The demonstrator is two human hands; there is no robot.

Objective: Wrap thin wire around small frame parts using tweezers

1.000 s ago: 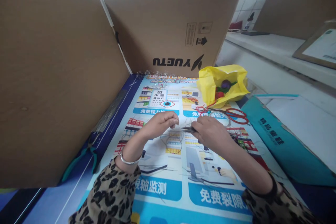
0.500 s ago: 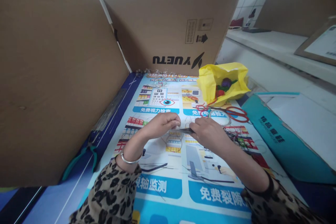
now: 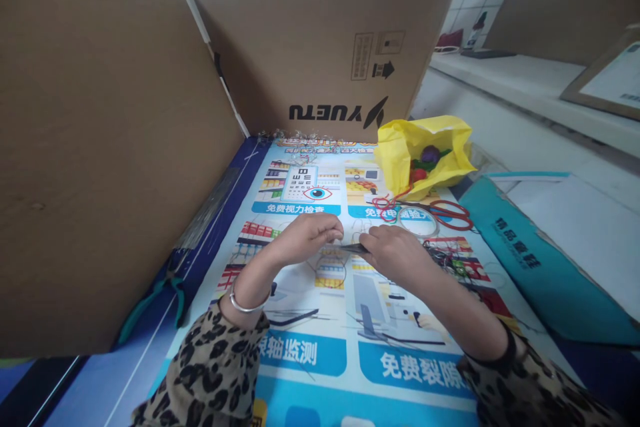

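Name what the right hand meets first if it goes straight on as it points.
Probably the fingertips of the left hand: the right hand aims its dark tool straight at them, though depth is unclear.

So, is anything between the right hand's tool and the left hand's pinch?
Nothing visible. The dark tool in the right hand points straight at the pinched fingertips of the left hand; red scissors and yellow bag lie farther back, off that line.
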